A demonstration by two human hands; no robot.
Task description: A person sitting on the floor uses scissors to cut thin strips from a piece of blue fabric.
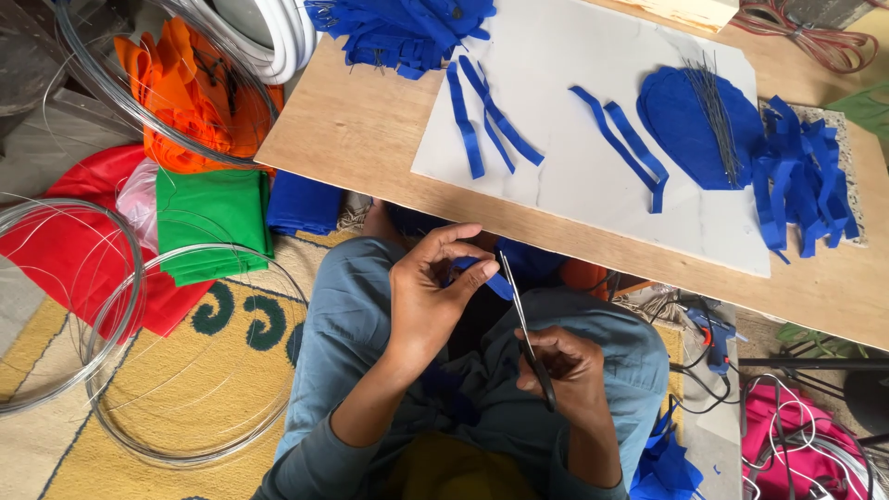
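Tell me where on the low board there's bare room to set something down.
The white sheet is bare between the two sets of blue fabric strips and along its near edge. The wooden board is bare at its left corner. The right end is crowded: a blue oval piece with thin wires and piled blue strips.

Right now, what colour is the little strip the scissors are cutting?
Blue. The strip, pinched in the left hand, shows best in the head view.

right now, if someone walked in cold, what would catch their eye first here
First, the left hand pinching a blue fabric strip while the right hand works scissors over the lap. Next, blue strips and a blue oval piece on the white board ahead. At left, orange fabric and wire coils.
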